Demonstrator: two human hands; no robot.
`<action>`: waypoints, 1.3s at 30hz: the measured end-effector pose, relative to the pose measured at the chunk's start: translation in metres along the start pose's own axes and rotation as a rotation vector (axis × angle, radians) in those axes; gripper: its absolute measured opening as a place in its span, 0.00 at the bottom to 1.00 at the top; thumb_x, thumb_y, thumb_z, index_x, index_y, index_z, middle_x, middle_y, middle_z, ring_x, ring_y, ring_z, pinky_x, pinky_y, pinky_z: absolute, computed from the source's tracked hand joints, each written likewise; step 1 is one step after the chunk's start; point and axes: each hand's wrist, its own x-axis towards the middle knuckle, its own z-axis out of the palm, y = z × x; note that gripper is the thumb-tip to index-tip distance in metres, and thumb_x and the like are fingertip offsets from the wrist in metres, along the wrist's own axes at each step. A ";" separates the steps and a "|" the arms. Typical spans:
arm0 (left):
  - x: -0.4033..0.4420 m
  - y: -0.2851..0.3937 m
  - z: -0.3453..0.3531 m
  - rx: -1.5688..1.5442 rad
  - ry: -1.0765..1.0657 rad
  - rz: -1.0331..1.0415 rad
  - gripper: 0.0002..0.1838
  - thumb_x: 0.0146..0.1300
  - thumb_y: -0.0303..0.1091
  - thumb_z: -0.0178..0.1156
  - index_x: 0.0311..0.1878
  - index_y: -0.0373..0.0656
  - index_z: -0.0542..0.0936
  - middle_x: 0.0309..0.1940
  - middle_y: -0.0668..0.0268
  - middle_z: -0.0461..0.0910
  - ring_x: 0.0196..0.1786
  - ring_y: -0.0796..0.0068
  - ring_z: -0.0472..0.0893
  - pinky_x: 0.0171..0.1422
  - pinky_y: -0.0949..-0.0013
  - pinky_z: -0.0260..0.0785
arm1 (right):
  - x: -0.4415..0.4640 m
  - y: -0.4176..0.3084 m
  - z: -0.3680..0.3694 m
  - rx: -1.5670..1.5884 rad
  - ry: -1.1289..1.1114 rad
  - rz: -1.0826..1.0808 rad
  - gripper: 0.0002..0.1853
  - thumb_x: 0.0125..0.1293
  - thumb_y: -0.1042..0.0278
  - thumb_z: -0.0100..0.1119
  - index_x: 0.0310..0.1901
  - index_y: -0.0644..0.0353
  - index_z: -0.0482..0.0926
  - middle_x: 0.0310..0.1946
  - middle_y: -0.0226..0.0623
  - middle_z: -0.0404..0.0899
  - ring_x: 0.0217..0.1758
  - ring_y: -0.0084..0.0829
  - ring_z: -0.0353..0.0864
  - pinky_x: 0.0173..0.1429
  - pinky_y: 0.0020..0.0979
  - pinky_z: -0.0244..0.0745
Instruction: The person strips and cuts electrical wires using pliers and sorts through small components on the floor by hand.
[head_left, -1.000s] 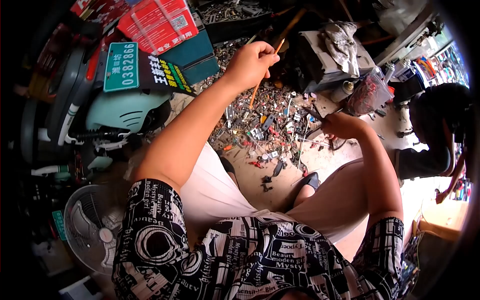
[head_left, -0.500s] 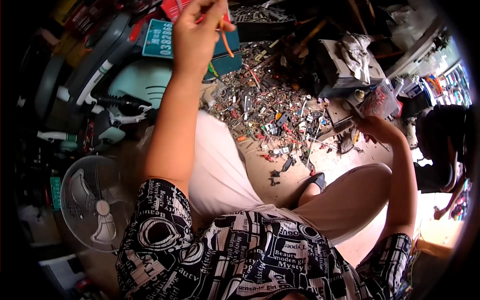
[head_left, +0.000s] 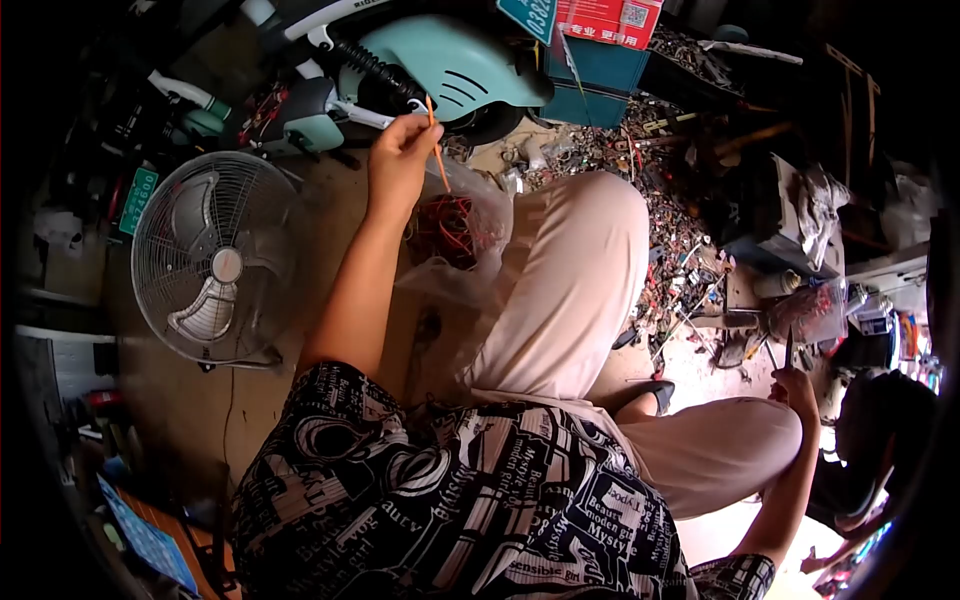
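My left hand [head_left: 402,150] is closed in a pinch on a thin orange wire [head_left: 437,150], which sticks out above and below the fingers. Just beneath it, a clear plastic bag [head_left: 480,270] stands open beside my knee, with a tangle of red wires [head_left: 445,228] inside. Over by my other knee, my right hand [head_left: 796,390] is closed around a narrow, dark, blade-like tool [head_left: 790,350] that points away from me. Its exact kind is too small to make out.
Small mixed scrap parts [head_left: 670,260] cover the floor ahead. A standing fan [head_left: 228,265] is at the left, near a green scooter [head_left: 450,60]. A red box [head_left: 610,20] rests on a teal box [head_left: 595,85]. Another bag of red bits [head_left: 808,310] lies at the right.
My left hand has come down and back toward the bag of wires, still pinching the orange wire. The right hand has drawn nearer my knee. The camera view has swung left.
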 end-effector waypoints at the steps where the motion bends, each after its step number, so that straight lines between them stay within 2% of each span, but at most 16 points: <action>1: -0.005 -0.011 -0.005 -0.004 0.006 -0.004 0.08 0.63 0.35 0.63 0.43 0.46 0.79 0.36 0.76 0.81 0.36 0.86 0.79 0.34 0.79 0.61 | -0.003 -0.006 0.001 -0.008 0.000 0.000 0.12 0.63 0.62 0.55 0.39 0.64 0.76 0.21 0.33 0.76 0.21 0.26 0.77 0.25 0.27 0.69; 4: -0.021 -0.041 -0.020 0.091 -0.051 -0.116 0.07 0.63 0.36 0.63 0.42 0.49 0.79 0.35 0.76 0.81 0.36 0.85 0.80 0.34 0.78 0.63 | -0.007 -0.012 0.002 -0.099 -0.013 -0.057 0.11 0.63 0.65 0.54 0.40 0.65 0.76 0.22 0.33 0.75 0.22 0.27 0.77 0.29 0.28 0.72; 9: -0.041 -0.080 -0.029 0.210 -0.170 -0.324 0.06 0.66 0.35 0.60 0.42 0.46 0.78 0.34 0.76 0.79 0.35 0.84 0.78 0.34 0.76 0.64 | -0.021 -0.014 0.006 -0.064 0.016 -0.031 0.11 0.63 0.66 0.54 0.39 0.65 0.76 0.22 0.34 0.76 0.22 0.28 0.76 0.29 0.28 0.73; 15: -0.044 -0.119 -0.031 0.364 -0.225 -0.180 0.03 0.66 0.29 0.58 0.41 0.43 0.75 0.36 0.71 0.78 0.37 0.80 0.77 0.38 0.71 0.70 | -0.021 -0.009 0.003 -0.099 0.053 0.000 0.10 0.64 0.66 0.54 0.40 0.65 0.76 0.22 0.34 0.76 0.21 0.27 0.78 0.23 0.26 0.68; 16: -0.046 -0.118 -0.029 0.326 -0.173 -0.143 0.04 0.62 0.26 0.60 0.39 0.39 0.76 0.31 0.67 0.80 0.35 0.79 0.78 0.41 0.73 0.69 | -0.022 -0.009 0.003 -0.092 0.056 -0.002 0.09 0.64 0.66 0.54 0.39 0.64 0.76 0.22 0.34 0.77 0.21 0.27 0.77 0.23 0.26 0.67; 21: -0.039 -0.143 -0.031 0.089 -0.047 -0.104 0.06 0.60 0.22 0.61 0.39 0.39 0.75 0.33 0.68 0.79 0.36 0.78 0.77 0.42 0.74 0.69 | -0.024 -0.004 0.003 -0.056 0.083 0.004 0.09 0.64 0.66 0.55 0.39 0.64 0.77 0.23 0.35 0.77 0.21 0.27 0.77 0.23 0.27 0.67; 23: -0.038 -0.176 -0.046 0.314 -0.101 -0.084 0.07 0.64 0.21 0.57 0.44 0.41 0.75 0.40 0.68 0.78 0.43 0.79 0.78 0.48 0.72 0.71 | -0.028 -0.005 0.003 -0.068 0.083 -0.006 0.09 0.64 0.66 0.55 0.39 0.64 0.77 0.23 0.35 0.77 0.21 0.27 0.77 0.23 0.27 0.68; 25: -0.047 -0.224 -0.062 0.439 -0.262 -0.058 0.19 0.55 0.19 0.63 0.51 0.40 0.74 0.37 0.62 0.80 0.43 0.67 0.80 0.49 0.67 0.71 | -0.027 -0.004 0.003 -0.058 0.079 -0.004 0.09 0.64 0.66 0.55 0.39 0.64 0.77 0.23 0.34 0.77 0.21 0.27 0.77 0.24 0.27 0.68; 27: -0.063 -0.236 -0.072 0.653 -0.409 -0.169 0.20 0.57 0.26 0.64 0.53 0.40 0.73 0.40 0.58 0.81 0.45 0.61 0.81 0.49 0.64 0.71 | -0.029 -0.006 0.001 -0.045 0.080 0.000 0.09 0.64 0.66 0.56 0.38 0.64 0.76 0.23 0.34 0.77 0.21 0.27 0.77 0.24 0.26 0.68; 28: -0.070 -0.230 -0.067 0.651 -0.421 -0.165 0.20 0.57 0.26 0.64 0.53 0.40 0.73 0.40 0.58 0.81 0.45 0.61 0.81 0.49 0.64 0.71 | -0.035 -0.015 0.006 -0.070 0.090 -0.015 0.09 0.64 0.66 0.56 0.37 0.64 0.76 0.22 0.34 0.77 0.21 0.26 0.76 0.25 0.27 0.68; 30: -0.085 -0.219 -0.057 0.686 -0.411 -0.334 0.19 0.60 0.36 0.64 0.52 0.40 0.75 0.41 0.56 0.82 0.44 0.61 0.81 0.49 0.62 0.72 | -0.043 -0.021 0.015 -0.044 0.112 -0.014 0.09 0.64 0.65 0.57 0.36 0.63 0.76 0.22 0.33 0.75 0.22 0.26 0.75 0.26 0.27 0.68; 33: -0.105 -0.226 -0.048 0.516 -0.502 -0.421 0.20 0.62 0.45 0.61 0.49 0.41 0.77 0.40 0.54 0.83 0.43 0.59 0.82 0.47 0.61 0.72 | -0.044 -0.021 0.017 -0.044 0.152 0.013 0.09 0.63 0.65 0.58 0.36 0.64 0.76 0.22 0.32 0.75 0.21 0.25 0.74 0.26 0.26 0.69; 34: -0.112 -0.231 -0.044 0.576 -0.476 -0.246 0.17 0.63 0.46 0.61 0.45 0.41 0.79 0.36 0.55 0.82 0.39 0.56 0.81 0.45 0.61 0.71 | -0.044 -0.021 0.017 -0.041 0.158 0.012 0.09 0.63 0.65 0.58 0.36 0.64 0.76 0.22 0.32 0.75 0.21 0.25 0.74 0.26 0.26 0.69; 35: -0.119 -0.234 -0.042 0.572 -0.478 -0.239 0.17 0.63 0.46 0.61 0.45 0.41 0.79 0.36 0.55 0.82 0.39 0.56 0.81 0.45 0.61 0.71 | -0.044 -0.022 0.016 -0.024 0.140 -0.018 0.10 0.63 0.65 0.57 0.36 0.64 0.76 0.22 0.32 0.75 0.21 0.25 0.74 0.26 0.26 0.68; 37: -0.127 -0.172 -0.022 0.649 -0.390 -0.260 0.16 0.63 0.45 0.60 0.43 0.41 0.79 0.33 0.55 0.81 0.36 0.54 0.80 0.44 0.59 0.71 | -0.049 -0.027 0.019 0.001 0.129 -0.043 0.10 0.63 0.65 0.57 0.36 0.64 0.76 0.22 0.32 0.75 0.21 0.25 0.74 0.25 0.26 0.68; 39: -0.127 -0.222 -0.030 0.812 -0.555 0.068 0.13 0.61 0.41 0.60 0.41 0.41 0.79 0.34 0.55 0.80 0.37 0.54 0.79 0.46 0.58 0.70 | -0.055 -0.034 0.021 -0.132 0.129 -0.091 0.11 0.64 0.64 0.56 0.38 0.65 0.77 0.22 0.32 0.76 0.20 0.23 0.73 0.23 0.26 0.67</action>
